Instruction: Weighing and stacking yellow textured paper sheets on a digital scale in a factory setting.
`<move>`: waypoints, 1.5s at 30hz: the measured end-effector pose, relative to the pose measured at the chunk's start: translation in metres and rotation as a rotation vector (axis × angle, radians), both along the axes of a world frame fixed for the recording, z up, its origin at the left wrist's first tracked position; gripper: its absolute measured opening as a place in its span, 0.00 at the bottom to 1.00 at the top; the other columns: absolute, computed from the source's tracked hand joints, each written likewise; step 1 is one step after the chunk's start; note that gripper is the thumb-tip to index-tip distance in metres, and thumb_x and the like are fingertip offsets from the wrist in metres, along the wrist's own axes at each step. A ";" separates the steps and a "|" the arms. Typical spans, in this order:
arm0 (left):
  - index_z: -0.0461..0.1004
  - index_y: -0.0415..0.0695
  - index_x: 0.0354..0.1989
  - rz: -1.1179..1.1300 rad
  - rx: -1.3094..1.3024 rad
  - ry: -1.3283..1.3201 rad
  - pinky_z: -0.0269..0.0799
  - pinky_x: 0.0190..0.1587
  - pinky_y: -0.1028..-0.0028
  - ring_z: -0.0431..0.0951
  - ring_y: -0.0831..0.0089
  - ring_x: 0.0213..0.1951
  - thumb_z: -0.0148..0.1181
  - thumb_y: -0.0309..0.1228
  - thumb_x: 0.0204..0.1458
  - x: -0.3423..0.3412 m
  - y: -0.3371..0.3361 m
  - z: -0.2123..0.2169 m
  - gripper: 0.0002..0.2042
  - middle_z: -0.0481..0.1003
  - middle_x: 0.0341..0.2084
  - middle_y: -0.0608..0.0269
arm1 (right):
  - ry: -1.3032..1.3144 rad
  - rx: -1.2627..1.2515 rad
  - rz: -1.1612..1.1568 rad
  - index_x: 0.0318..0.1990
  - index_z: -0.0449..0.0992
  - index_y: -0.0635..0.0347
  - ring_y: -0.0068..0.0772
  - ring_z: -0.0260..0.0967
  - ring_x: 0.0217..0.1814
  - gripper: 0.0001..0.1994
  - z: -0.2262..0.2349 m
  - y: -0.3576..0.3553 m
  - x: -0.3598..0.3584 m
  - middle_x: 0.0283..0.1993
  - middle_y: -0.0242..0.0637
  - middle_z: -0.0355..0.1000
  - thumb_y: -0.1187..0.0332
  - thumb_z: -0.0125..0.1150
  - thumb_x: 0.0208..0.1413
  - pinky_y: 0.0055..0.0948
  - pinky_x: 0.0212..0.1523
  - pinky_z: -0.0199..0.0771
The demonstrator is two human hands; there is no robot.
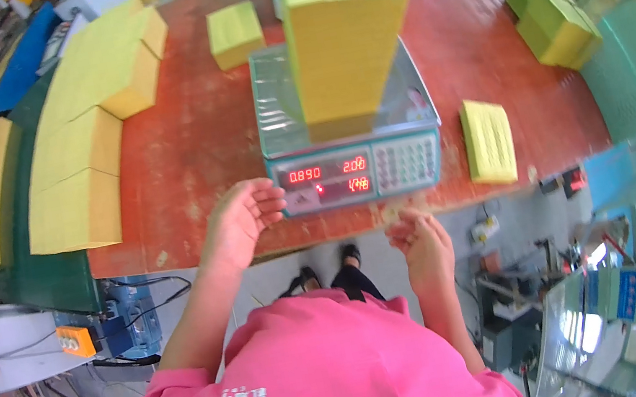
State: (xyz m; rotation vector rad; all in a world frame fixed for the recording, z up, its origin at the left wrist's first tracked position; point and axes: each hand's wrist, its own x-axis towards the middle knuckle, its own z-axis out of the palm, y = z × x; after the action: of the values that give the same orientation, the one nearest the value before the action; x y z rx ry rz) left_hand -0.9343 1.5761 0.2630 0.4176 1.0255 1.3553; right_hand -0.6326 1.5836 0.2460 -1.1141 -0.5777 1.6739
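Note:
A tall stack of yellow paper [341,41] stands on the steel pan of a green-framed digital scale [273,134], whose red display is lit. By the scale's front left corner is my left hand [246,215], fingers loosely bent and a little apart, with nothing seen in it. In front of the scale's keypad, just off the table's front edge, my right hand [423,244] hovers with half-curled fingers. It shows no object either, though its fingers are slightly blurred.
Long rows of yellow paper stacks [75,173] line the red table [178,129] at the left. A small stack [235,34] lies behind the scale, another [488,141] to its right. More yellow stacks [555,21] sit at the far right. Machinery [514,296] stands below right.

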 end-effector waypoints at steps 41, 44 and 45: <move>0.76 0.42 0.30 0.043 0.742 1.872 0.71 0.39 0.59 0.76 0.54 0.37 0.58 0.28 0.49 -0.178 0.270 0.000 0.04 0.76 0.31 0.53 | -0.347 -0.097 0.728 0.55 0.69 0.72 0.39 0.79 0.37 0.17 -0.037 0.000 -0.130 0.42 0.48 0.77 0.68 0.45 0.67 0.30 0.37 0.79; 0.75 0.39 0.35 0.054 0.918 1.845 0.71 0.45 0.59 0.76 0.53 0.42 0.61 0.25 0.47 -0.164 0.178 0.012 0.07 0.76 0.38 0.52 | -0.130 0.056 0.804 0.63 0.63 0.69 0.35 0.75 0.47 0.25 -0.008 0.006 -0.163 0.48 0.46 0.75 0.57 0.44 0.68 0.30 0.45 0.77; 0.76 0.38 0.38 -0.034 0.885 1.845 0.72 0.49 0.58 0.76 0.52 0.46 0.63 0.23 0.46 -0.156 0.142 0.015 0.10 0.76 0.41 0.51 | -0.128 0.060 0.802 0.63 0.63 0.69 0.35 0.75 0.47 0.25 -0.003 0.010 -0.177 0.48 0.46 0.75 0.57 0.44 0.68 0.30 0.45 0.77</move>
State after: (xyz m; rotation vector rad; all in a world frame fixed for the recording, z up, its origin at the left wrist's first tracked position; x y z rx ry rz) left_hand -1.0902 1.7183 0.2781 2.6216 1.6645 1.0715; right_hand -0.8098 1.5932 0.2425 -1.0082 -1.2667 2.2382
